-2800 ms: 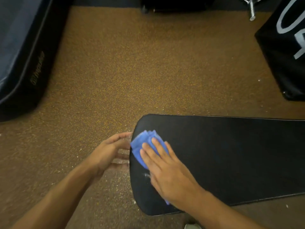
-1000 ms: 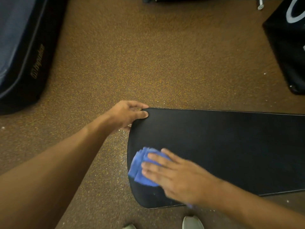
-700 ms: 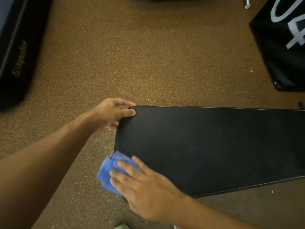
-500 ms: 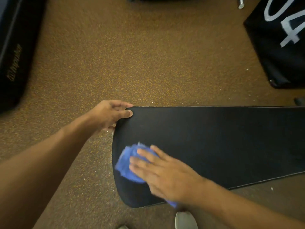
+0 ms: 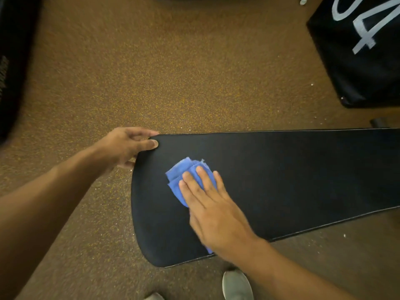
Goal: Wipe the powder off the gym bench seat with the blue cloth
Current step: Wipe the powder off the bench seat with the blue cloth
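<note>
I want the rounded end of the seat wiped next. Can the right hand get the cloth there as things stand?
Probably yes: the right hand presses the blue cloth flat on the seat, with bare seat between cloth and end.

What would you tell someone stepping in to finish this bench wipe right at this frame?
Left hand: grips the far corner of the bench seat at its rounded end, thumb on top, steadying it.
Right hand: flat, palm down, pressing the folded blue cloth onto the seat near that end.
Done: no powder shows on the visible black seat surface.
Left: pale specks lie on the floor beside the rounded end. The seat runs out of frame to the right, so check that part, then give it a final pass if needed.
</note>
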